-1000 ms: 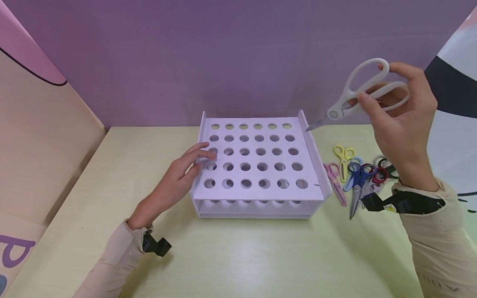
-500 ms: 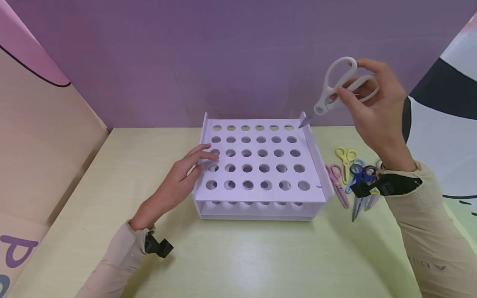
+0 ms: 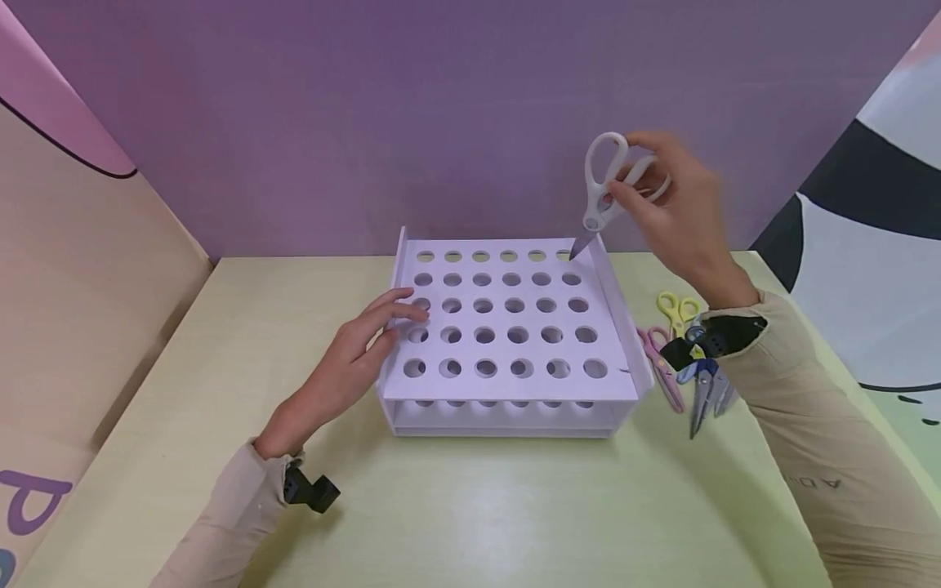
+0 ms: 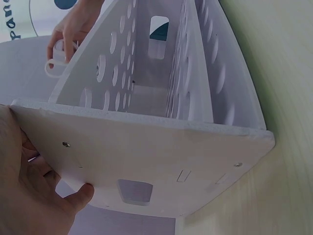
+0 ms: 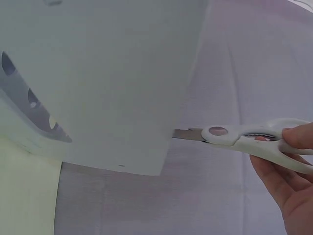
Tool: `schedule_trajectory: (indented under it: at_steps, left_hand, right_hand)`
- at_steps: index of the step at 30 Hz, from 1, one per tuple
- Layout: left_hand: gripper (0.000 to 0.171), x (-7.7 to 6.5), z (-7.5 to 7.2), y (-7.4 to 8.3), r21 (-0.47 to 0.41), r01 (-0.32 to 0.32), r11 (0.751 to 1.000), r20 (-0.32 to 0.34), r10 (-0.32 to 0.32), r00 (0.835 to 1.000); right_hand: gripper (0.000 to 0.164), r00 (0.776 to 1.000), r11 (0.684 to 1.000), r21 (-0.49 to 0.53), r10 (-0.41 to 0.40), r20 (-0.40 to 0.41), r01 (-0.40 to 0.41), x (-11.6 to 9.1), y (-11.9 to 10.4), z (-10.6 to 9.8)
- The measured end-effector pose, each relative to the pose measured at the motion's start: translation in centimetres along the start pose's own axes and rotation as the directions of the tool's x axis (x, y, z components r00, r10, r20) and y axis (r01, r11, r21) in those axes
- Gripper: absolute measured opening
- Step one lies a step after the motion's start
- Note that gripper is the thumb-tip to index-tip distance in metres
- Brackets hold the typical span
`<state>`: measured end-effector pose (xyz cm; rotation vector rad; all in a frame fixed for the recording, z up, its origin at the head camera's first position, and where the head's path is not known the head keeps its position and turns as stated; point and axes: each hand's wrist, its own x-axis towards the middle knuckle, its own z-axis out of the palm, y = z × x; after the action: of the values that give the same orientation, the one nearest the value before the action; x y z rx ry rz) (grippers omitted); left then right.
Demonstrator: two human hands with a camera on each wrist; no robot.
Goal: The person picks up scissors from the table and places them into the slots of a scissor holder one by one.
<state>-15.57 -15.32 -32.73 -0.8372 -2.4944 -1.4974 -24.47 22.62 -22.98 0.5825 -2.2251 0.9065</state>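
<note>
While left fingers (image 3: 400, 310) clasp the rack (image 3: 502, 351), right fingers (image 3: 634, 201) pinch scissors (image 3: 595, 214) (white, tip downward).

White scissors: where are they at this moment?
In the head view, the white scissors are held in the right hand, blades pointing down by the far right corner of the white rack.

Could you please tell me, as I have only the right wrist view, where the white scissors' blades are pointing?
Observer: In the head view, the white scissors point down at the back row of the white rack, by its rightmost hole; I can't tell whether the tip is inside.
Operator: Is the rack held anywhere?
Observer: Yes, the left grip holds it at its left side.
Operator: Are more scissors nearby?
Observer: Yes, pink scissors and yellow scissors lie to the rack's right.
</note>
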Motion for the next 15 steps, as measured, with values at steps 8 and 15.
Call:
schedule_trajectory:
  at_steps: [8, 15]
  left_hand:
    - [0.038, -0.1, 0.1, -0.1, -0.01, -0.014, 1.0, -0.006, 0.014, 1.0]
    - [0.039, -0.1, 0.0, -0.2, -0.006, -0.011, 1.0, -0.009, 0.011, 1.0]
  right_hand:
    - [0.042, 0.973, 0.999, -0.037, -0.013, 0.229, 0.022, 0.3, 1.4, 2.3]
    - [0.039, 0.949, 1.0, 0.006, 0.009, 0.315, -0.011, 0.1, 3.1, 4.2]
